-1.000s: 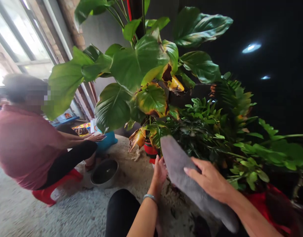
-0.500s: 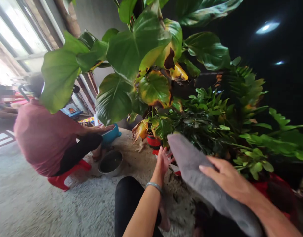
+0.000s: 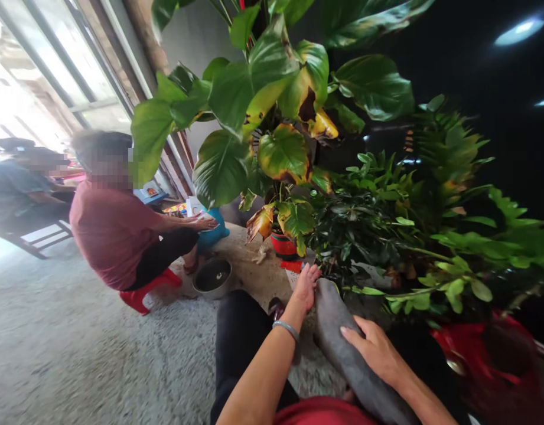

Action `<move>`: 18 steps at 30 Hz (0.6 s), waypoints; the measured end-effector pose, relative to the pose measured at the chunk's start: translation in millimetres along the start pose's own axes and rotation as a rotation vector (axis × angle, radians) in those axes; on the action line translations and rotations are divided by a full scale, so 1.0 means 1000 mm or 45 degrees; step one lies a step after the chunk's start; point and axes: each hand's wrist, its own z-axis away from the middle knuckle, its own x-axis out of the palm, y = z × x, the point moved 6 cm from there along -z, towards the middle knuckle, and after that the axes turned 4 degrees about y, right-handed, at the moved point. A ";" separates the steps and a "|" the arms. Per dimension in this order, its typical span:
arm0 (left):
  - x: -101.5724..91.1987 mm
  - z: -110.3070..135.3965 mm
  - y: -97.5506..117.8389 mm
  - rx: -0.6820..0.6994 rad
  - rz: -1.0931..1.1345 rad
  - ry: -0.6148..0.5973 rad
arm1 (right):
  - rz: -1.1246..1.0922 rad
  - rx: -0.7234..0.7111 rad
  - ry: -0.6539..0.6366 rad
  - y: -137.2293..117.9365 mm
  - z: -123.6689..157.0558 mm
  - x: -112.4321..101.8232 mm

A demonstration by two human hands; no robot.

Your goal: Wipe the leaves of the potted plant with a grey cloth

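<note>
A long, grey, cloth-like piece (image 3: 342, 330) with a narrow rounded far end slants across my lap; I cannot tell exactly what it is. My right hand (image 3: 378, 351) grips it along its upper side, thumb towards the far end. Beside that far end is my left hand (image 3: 306, 286), fingers stretched out and palm turned towards the piece. Whether the left fingers touch it is hard to tell. A grey bangle (image 3: 287, 330) circles my left wrist.
Big-leaved potted plant (image 3: 227, 168) ahead, in a red pot (image 3: 284, 245); bushy plants (image 3: 387, 195) stand to the right. At left a person in a pink shirt (image 3: 110, 230) sits on a red stool (image 3: 150, 289), near a metal basin (image 3: 212, 277). A red bag-like thing (image 3: 488, 354) lies right.
The grey piece has come down and nearer to me, its far end lower. My right hand moved with it. The left hand remains beside its far end, and the view has shifted left.
</note>
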 end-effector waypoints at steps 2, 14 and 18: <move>-0.004 0.003 -0.005 0.008 -0.013 -0.043 | -0.019 0.005 -0.007 0.003 0.005 0.000; 0.007 0.022 0.003 -0.040 0.043 -0.177 | -0.023 -0.090 0.002 -0.025 0.018 -0.006; 0.016 0.024 0.009 -0.038 0.081 -0.190 | -0.235 -0.115 0.122 -0.041 0.025 -0.040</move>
